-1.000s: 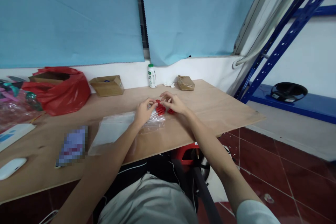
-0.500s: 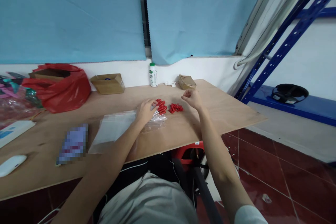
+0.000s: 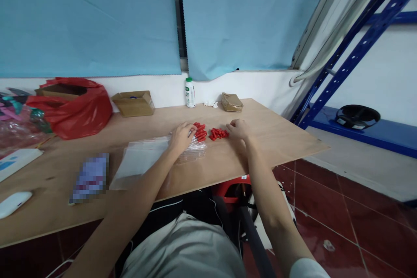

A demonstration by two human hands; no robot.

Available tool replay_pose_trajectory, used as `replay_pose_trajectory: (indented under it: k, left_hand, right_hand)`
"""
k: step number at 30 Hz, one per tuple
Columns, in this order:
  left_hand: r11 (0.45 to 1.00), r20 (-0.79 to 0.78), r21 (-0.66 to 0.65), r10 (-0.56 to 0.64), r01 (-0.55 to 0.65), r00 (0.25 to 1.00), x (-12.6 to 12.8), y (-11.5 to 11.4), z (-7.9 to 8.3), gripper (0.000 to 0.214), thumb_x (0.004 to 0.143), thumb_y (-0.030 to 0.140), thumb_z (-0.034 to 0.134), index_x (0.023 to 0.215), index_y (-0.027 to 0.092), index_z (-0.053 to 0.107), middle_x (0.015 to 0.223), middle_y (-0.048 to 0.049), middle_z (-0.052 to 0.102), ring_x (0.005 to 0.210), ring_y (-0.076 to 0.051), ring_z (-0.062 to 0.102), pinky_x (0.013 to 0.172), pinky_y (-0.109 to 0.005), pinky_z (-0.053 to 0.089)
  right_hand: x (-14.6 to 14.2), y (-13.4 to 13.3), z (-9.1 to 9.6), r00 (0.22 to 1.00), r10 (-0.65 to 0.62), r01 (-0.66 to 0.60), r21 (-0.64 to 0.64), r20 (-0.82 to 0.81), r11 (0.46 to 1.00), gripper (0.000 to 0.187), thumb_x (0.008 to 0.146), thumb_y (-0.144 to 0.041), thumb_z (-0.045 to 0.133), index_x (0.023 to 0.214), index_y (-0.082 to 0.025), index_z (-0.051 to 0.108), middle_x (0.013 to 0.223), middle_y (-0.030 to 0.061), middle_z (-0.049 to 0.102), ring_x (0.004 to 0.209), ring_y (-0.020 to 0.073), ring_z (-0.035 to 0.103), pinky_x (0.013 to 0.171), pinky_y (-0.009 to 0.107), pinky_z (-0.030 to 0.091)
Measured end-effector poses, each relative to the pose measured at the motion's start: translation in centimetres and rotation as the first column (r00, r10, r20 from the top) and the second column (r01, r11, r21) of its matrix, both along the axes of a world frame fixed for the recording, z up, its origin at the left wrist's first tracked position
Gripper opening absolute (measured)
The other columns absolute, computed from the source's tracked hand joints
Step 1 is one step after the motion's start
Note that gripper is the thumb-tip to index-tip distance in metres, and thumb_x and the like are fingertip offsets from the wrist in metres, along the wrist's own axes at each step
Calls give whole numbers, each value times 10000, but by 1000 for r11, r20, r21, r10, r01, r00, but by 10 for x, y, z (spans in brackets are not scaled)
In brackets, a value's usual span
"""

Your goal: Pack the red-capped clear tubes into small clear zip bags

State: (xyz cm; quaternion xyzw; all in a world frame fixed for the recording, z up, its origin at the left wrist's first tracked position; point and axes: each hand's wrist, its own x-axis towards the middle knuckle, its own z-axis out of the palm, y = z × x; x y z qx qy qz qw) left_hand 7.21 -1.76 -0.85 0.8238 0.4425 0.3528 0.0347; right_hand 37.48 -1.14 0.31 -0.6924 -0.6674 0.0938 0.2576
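Observation:
My left hand (image 3: 181, 140) lies over a bundle of thin clear tubes (image 3: 194, 150) with red caps (image 3: 200, 132) on their far ends. Its fingers are curled around the tubes beside the caps. To the right is a small pile of loose red caps (image 3: 218, 134) on the wooden table. My right hand (image 3: 238, 129) is at this pile's right edge, fingertips drawn together in a pinch. Whatever lies between those fingertips is too small to make out. Clear plastic bags (image 3: 138, 160) lie flat to the left of the tubes, partly under my left forearm.
Along the wall stand a red plastic bag (image 3: 84, 110), an open cardboard box (image 3: 135, 105), a white bottle with a green lid (image 3: 190, 93) and a small brown package (image 3: 232, 102). A blurred-out phone-shaped object (image 3: 90, 178) and a white mouse-shaped object (image 3: 14, 204) lie left.
My right hand has come down and slightly toward me, from above the table to the edge of the loose red caps. My left hand stays on the tubes.

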Motion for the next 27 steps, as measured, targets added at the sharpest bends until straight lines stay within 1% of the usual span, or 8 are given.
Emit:
replay_pose_trajectory:
  k: [2,4,7,9,11,19,24,27]
  left_hand:
    - [1000,24,16,10,-10,1000,-1,-1,1,166,991,232,559,1051,210,713,1086,-85,698,1049,-254,652,980,-397,500]
    - [999,38,27,16,-17,999,-1,-2,2,189,1019,267,526,1073,206,697,1111,-94,688,1047,-254,654,980,-400,504]
    - [999,46,37,-24,22,999,1,-7,6,235,1057,322,470,1092,207,672,1123,-97,675,1036,-239,656,970,-384,510]
    - [996,40,51,-71,68,997,4,-12,9,260,1074,334,429,1088,207,656,1125,-98,673,1036,-232,653,972,-375,505]
    - [994,27,55,-98,96,995,7,-18,13,283,1088,334,390,1093,206,642,1132,-101,684,1044,-233,653,970,-370,494]
    - [991,-205,-86,80,-99,976,12,-39,26,429,1106,486,289,1191,265,647,968,-83,751,848,-268,700,737,-340,440]
    - [995,-229,-37,83,-94,970,10,-32,20,457,1102,457,298,1116,238,698,1008,-121,760,883,-282,704,753,-354,449]
    - [998,-185,-70,-12,-1,983,7,-26,19,423,1095,416,337,1055,224,711,980,-115,757,881,-266,697,777,-349,463]
  right_hand:
    - [-9,0,0,996,58,-50,132,-60,990,298,991,-384,549,895,-171,734,828,69,725,746,177,618,673,269,402]
    - [-22,-3,3,961,241,-196,277,-139,941,321,1020,-428,505,1054,-179,704,875,50,720,738,169,615,690,269,430]
    - [-48,-10,9,851,517,-424,462,-89,779,342,1023,-426,518,1241,-191,636,1059,71,716,781,170,618,772,295,478]
    - [-64,-14,12,798,602,-532,508,33,678,313,1007,-383,552,1241,-193,636,1129,96,699,847,190,615,848,325,484]
    - [-77,-16,11,765,634,-592,511,112,624,250,994,-340,566,1173,-187,646,1093,100,692,866,204,609,864,335,475]
    - [-87,-16,-1,750,615,-646,468,243,603,115,980,-254,545,1037,-192,624,926,55,639,813,199,575,786,301,420]
    - [-91,-29,7,757,541,-653,395,365,647,155,1023,-283,512,1035,-184,631,976,84,636,878,219,580,803,311,409]
    - [-93,-35,11,752,524,-653,340,401,677,165,1027,-275,501,1007,-181,635,993,98,645,896,227,582,816,318,410]
